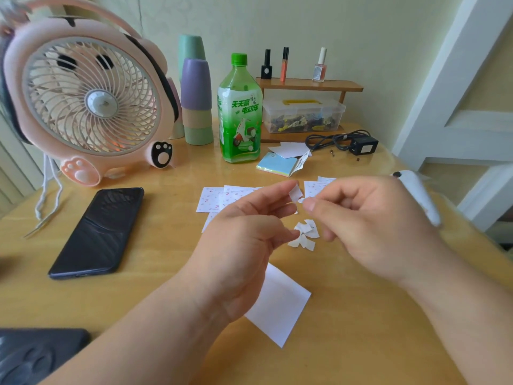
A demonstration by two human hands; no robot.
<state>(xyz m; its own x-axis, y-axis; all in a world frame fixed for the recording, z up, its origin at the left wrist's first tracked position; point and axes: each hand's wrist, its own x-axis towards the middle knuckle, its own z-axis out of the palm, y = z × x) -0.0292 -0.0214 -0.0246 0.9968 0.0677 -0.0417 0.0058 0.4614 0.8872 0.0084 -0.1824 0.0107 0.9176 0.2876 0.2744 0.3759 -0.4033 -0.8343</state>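
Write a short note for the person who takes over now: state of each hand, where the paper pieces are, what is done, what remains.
Left hand pinches a small white paper scrap. Right hand pinches a tiny bit beside it; joined or apart, I cannot tell.
Pile of torn scraps lies on the table under the hands; patterned sheets behind; plain white sheet near the left wrist.
Done: several scraps torn.
To do: probably this scrap and the whole sheets.

A home: pink fan, nail polish bottles, wooden table.
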